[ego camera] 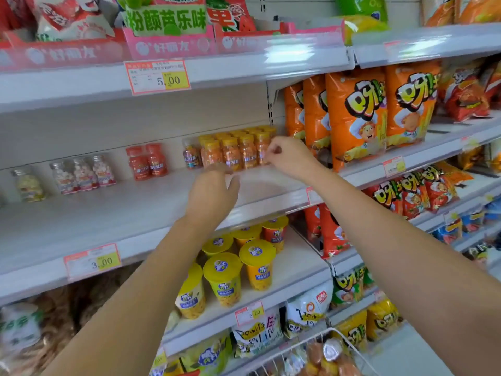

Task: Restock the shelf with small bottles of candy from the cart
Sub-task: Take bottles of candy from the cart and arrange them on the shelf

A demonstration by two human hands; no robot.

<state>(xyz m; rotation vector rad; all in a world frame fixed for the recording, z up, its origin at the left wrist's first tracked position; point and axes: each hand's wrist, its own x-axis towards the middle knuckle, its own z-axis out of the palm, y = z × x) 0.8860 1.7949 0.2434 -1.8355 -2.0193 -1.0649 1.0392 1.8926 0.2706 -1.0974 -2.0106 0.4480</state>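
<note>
Bottles (233, 150) clustered at shelf (108, 213) right end. Left hand (214, 191) before them, fingers loosely spread, holding nothing. Right hand (284, 156) curled against rightmost one; cannot tell if gripping.

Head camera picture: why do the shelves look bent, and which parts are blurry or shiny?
Head view: the wide lens bows straight edges, such as the middle shelf; glare whitens the upper clear strip; the left hand is motion-blurred, the right hand crisper; the bags at bottom left are soft; light is even, shadows faint.
</note>
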